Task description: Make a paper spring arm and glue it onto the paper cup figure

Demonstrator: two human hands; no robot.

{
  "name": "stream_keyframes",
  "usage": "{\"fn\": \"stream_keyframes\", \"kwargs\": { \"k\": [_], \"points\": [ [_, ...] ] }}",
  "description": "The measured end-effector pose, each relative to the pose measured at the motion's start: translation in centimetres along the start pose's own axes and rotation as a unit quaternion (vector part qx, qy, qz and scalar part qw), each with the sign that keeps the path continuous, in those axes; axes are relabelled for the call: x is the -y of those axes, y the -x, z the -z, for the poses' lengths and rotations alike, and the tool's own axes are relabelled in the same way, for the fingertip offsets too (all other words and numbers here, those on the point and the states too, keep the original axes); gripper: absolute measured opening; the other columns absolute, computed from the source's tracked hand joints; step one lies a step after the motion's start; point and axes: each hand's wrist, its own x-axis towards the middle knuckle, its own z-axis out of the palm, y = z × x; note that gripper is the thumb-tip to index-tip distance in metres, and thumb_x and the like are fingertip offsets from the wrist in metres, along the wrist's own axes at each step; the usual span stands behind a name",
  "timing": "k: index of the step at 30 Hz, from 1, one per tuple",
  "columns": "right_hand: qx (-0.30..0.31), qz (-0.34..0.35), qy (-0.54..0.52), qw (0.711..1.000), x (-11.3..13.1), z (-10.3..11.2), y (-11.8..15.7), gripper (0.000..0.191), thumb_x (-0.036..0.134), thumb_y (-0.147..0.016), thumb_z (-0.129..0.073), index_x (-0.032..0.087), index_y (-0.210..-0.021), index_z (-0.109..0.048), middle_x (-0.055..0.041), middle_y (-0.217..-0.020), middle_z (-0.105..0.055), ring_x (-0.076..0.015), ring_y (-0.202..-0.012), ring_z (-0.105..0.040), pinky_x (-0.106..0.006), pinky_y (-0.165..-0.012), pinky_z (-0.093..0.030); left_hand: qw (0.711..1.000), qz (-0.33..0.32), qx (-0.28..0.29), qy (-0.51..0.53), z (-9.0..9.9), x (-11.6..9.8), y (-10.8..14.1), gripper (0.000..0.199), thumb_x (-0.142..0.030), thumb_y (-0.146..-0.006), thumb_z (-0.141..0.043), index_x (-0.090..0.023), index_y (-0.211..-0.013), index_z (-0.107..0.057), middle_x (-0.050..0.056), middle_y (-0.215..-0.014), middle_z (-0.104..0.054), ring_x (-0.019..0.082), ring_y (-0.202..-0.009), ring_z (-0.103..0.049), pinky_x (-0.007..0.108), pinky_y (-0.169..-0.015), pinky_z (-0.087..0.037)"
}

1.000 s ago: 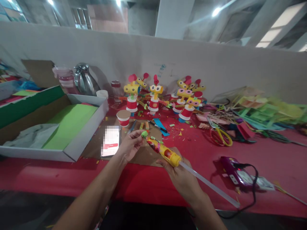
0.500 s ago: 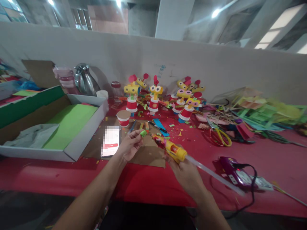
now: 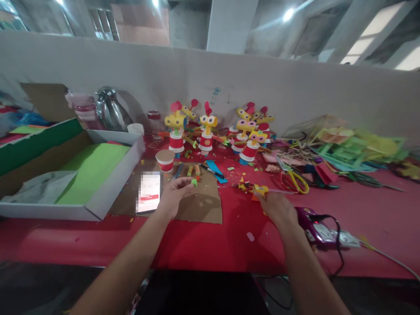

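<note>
Between the fingertips of my left hand (image 3: pixel 177 194) is a small green paper piece (image 3: pixel 194 182), held above the brown cardboard sheet (image 3: pixel 205 208). My right hand (image 3: pixel 277 208) grips the yellow glue gun (image 3: pixel 260 190), which lies low over the red table (image 3: pixel 236 245) with its tip pointing left. A clear glue stick runs out of its back end. Behind the cardboard stand several paper-cup robot figures with yellow heads, one (image 3: pixel 207 133) near the middle. Next to my left hand are a lit phone (image 3: pixel 149 192) and a red-and-white cup (image 3: pixel 165 161).
An open white box (image 3: pixel 93 210) with green paper lies at the left. Scissors (image 3: pixel 299 181) and a purple power strip (image 3: pixel 323 232) with a black cable are at the right, before heaped paper scraps (image 3: pixel 354 148). A steel jug (image 3: pixel 113 111) stands behind.
My right hand has moved right with the glue gun, away from my left hand, and lowered it towards the table. My left hand still holds the green piece. The view has shifted slightly.
</note>
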Motion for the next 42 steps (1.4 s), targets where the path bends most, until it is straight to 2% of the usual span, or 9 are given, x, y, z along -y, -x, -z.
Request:
{"fn": "stream_keyframes", "kwargs": {
  "k": [2, 4, 10, 12, 17, 26, 33, 39, 42],
  "points": [
    [-0.029, -0.045, 0.085, 0.995, 2.0, 0.7, 0.9, 0.034, 0.044, -0.085, -0.057, 0.021, -0.06, -0.056, -0.0121, -0.067, -0.06, -0.0243, -0.064, -0.06, -0.038, -0.061, -0.041, 0.994, -0.028, 0.003, -0.102, 0.1, -0.1, -0.2, 0.03, -0.027, -0.061, -0.081, -0.017, -0.089, -0.074, 0.002, -0.078, -0.068, 0.01, -0.068, -0.057, 0.023, -0.067, -0.046],
    [0.008, -0.01, 0.093, 0.996, 4.7, 0.9, 1.8, 0.029, 0.042, -0.091, -0.048, 0.018, -0.083, -0.063, -0.0155, -0.086, -0.066, -0.0258, -0.076, -0.063, -0.037, -0.065, -0.041, 0.97, -0.071, 0.01, -0.233, 0.1, -0.2, -0.7, 0.024, -0.025, -0.064, -0.079, -0.018, -0.086, -0.075, 0.003, -0.073, -0.068, 0.013, -0.065, -0.057, 0.026, -0.067, -0.044],
    [0.096, 0.053, -0.023, 0.994, 10.7, -2.2, 4.6, 0.026, 0.032, -0.094, -0.044, 0.019, -0.081, -0.063, -0.0063, -0.082, -0.066, -0.0181, -0.073, -0.061, -0.028, -0.066, -0.04, 0.82, -0.25, 0.047, -0.512, -0.7, -0.5, -2.2, 0.023, -0.012, -0.071, -0.068, -0.022, -0.091, -0.074, 0.01, -0.094, -0.07, 0.025, -0.085, -0.06, 0.036, -0.085, -0.041],
    [0.119, 0.057, -0.028, 0.991, 11.2, -3.4, 5.5, 0.025, 0.031, -0.094, -0.045, 0.019, -0.083, -0.064, -0.0058, -0.084, -0.066, -0.0167, -0.07, -0.06, -0.027, -0.064, -0.039, 0.797, -0.27, 0.073, -0.535, -0.9, -0.4, -2.5, 0.024, -0.01, -0.072, -0.065, -0.021, -0.092, -0.073, 0.012, -0.098, -0.069, 0.027, -0.094, -0.059, 0.036, -0.09, -0.04],
    [0.132, 0.073, -0.041, 0.988, 11.1, -4.6, 6.5, 0.021, 0.029, -0.094, -0.047, 0.02, -0.083, -0.062, -0.0047, -0.084, -0.065, -0.0163, -0.071, -0.06, -0.025, -0.064, -0.04, 0.817, -0.254, 0.118, -0.505, -0.2, 0.4, -2.9, 0.025, -0.004, -0.072, -0.061, -0.022, -0.085, -0.073, 0.011, -0.095, -0.068, 0.028, -0.101, -0.059, 0.037, -0.095, -0.039],
    [0.133, 0.078, -0.054, 0.987, 11.1, -4.9, 6.6, 0.022, 0.027, -0.094, -0.047, 0.02, -0.08, -0.061, -0.0046, -0.081, -0.065, -0.0165, -0.072, -0.06, -0.025, -0.065, -0.04, 0.885, -0.209, 0.108, -0.403, 0.6, 1.2, -3.2, 0.028, 0.001, -0.064, -0.065, -0.024, -0.073, -0.075, 0.007, -0.084, -0.069, 0.028, -0.097, -0.059, 0.04, -0.101, -0.036],
    [0.129, 0.08, -0.067, 0.986, 11.1, -5.0, 6.6, 0.02, 0.025, -0.093, -0.048, 0.02, -0.08, -0.062, -0.0046, -0.081, -0.064, -0.0169, -0.071, -0.059, -0.026, -0.066, -0.042, 0.871, -0.233, 0.108, -0.418, 1.5, 2.3, -2.5, 0.028, 0.0, -0.07, -0.059, -0.021, -0.077, -0.076, 0.008, -0.091, -0.071, 0.025, -0.093, -0.062, 0.038, -0.094, -0.043],
    [0.13, 0.086, -0.071, 0.985, 11.0, -5.1, 6.7, 0.02, 0.024, -0.093, -0.048, 0.02, -0.08, -0.062, -0.0044, -0.081, -0.064, -0.0168, -0.072, -0.06, -0.026, -0.065, -0.042, 0.88, -0.226, 0.09, -0.408, 1.7, 2.7, -1.8, 0.031, 0.0, -0.071, -0.058, -0.024, -0.077, -0.077, 0.008, -0.092, -0.072, 0.025, -0.092, -0.063, 0.039, -0.096, -0.044],
    [0.14, 0.079, -0.072, 0.984, 11.1, -4.8, 6.6, 0.019, 0.025, -0.093, -0.048, 0.019, -0.082, -0.063, -0.0047, -0.083, -0.065, -0.017, -0.072, -0.06, -0.027, -0.065, -0.044, 0.86, -0.236, 0.083, -0.445, 1.6, 2.9, -1.5, 0.029, -0.003, -0.073, -0.057, -0.024, -0.079, -0.076, 0.008, -0.093, -0.072, 0.025, -0.091, -0.063, 0.039, -0.094, -0.045]
  ]
}}
